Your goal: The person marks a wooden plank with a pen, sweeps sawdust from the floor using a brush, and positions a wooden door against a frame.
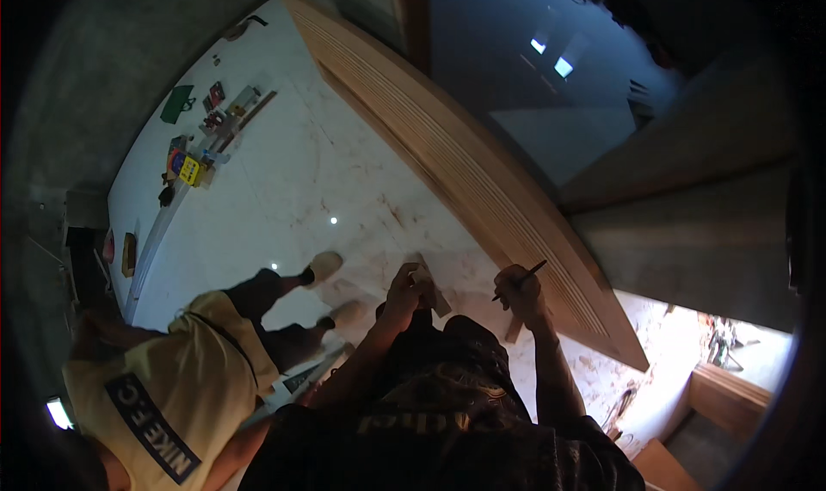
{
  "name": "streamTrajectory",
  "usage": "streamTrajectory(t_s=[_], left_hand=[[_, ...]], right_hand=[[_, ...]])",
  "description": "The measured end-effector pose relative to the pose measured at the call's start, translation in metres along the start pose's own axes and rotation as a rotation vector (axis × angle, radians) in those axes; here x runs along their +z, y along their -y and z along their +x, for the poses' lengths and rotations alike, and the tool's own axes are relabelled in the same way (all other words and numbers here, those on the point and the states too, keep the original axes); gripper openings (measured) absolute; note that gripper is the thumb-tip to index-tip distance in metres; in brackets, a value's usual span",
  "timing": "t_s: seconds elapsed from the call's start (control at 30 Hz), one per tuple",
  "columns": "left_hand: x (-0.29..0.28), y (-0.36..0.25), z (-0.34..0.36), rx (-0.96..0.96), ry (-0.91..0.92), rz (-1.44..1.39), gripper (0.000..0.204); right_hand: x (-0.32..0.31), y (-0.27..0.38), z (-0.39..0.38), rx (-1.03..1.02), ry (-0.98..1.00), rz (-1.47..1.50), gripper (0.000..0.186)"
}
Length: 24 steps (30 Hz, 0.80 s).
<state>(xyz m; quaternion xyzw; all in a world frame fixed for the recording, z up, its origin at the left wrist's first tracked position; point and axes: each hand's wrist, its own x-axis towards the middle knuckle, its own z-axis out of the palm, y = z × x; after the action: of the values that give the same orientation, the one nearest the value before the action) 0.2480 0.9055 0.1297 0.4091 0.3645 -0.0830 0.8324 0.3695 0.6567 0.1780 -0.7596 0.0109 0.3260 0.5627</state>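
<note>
My left hand [406, 291] is closed around a small pale wooden block [440, 303], held low in front of my body. To its right, my right hand [520, 296] grips a slim dark pen-like tool [535, 270], which slants up to the right; its exact kind is too dim to tell. That hand is beside the near end of a long wooden door panel [465, 174] with fine lengthwise grooves. Another short piece of wood [514, 329] shows just below my right hand, partly hidden by it.
A co-worker in a yellow shirt [194, 345] stands close on my left. Along the far left of the pale dusty floor [284, 181] lie a green case [177, 104], a yellow box [188, 169] and assorted tools. A wooden frame [727, 396] is at the lower right.
</note>
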Motion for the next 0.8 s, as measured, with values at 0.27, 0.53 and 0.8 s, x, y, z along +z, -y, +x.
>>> streamTrajectory(t_s=[0.27,0.53,0.8], left_hand=[[-0.039,-0.194,0.110,0.179,-0.134,0.076,0.028],[-0.060,-0.317,0.198,0.182,-0.095,-0.252,0.016],[-0.080,-0.454,0.288,0.173,-0.315,0.062,0.024]], right_hand=[[0.080,0.133,0.145,-0.074,0.057,-0.041,0.020],[0.131,0.212,0.299,-0.180,0.107,-0.151,0.017],[0.209,0.348,0.446,-0.214,0.287,-0.313,0.020]])
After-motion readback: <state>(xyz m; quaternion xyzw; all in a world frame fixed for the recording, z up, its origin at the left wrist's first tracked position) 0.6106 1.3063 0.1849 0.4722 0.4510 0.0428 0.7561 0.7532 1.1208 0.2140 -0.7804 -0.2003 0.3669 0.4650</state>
